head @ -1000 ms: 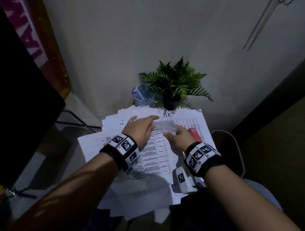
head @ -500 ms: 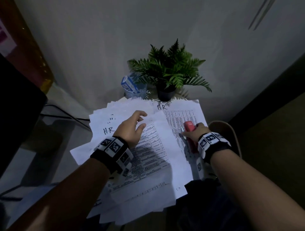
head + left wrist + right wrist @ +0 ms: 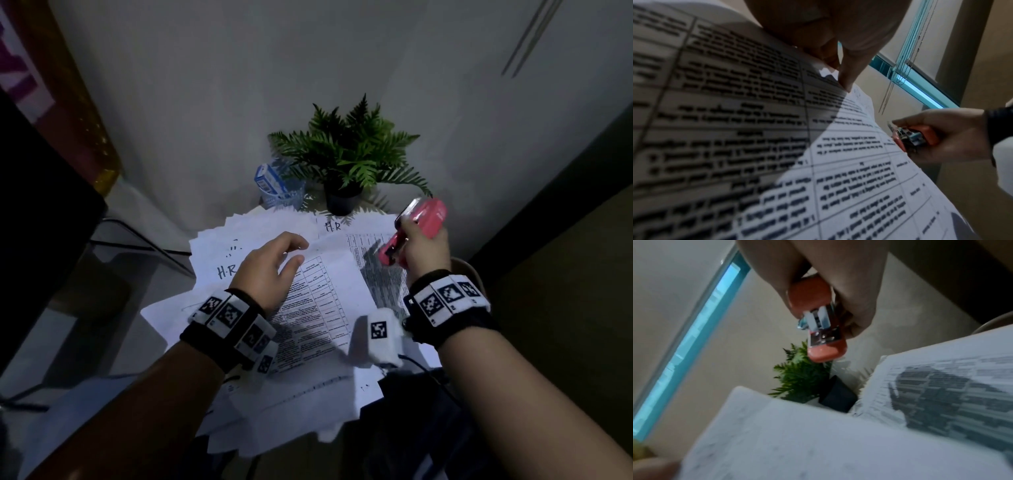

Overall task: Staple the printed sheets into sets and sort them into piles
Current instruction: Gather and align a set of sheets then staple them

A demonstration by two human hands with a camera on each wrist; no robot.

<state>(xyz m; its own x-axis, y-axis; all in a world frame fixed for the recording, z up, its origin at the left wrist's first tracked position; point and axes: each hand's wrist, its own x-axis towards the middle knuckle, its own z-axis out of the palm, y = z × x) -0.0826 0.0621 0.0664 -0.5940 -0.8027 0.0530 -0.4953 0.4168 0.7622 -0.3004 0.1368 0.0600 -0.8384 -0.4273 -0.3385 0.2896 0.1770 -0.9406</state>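
Nearest the person, loose sheets are lying fanned over the table edge, overlapping untidily. Just beyond, the left hand is resting on the top printed sheet, fingers loosely spread; in the left wrist view a fingertip is pressing near the sheet's far corner, pinning rather than gripping it. To the right, the right hand is holding the pink stapler lifted clear of the paper, fingers wrapped round its body; the mouth is showing metal in the right wrist view. Farther back, sheets marked "H.R" are lying under the pile, and a potted fern and a blue mesh cup are standing by the wall.

The sheets look thin, limp and slippery against each other, so they will probably slide out of square; they are best squared and pinched at the corner to be stapled. The stapler is rigid and light enough for one hand.
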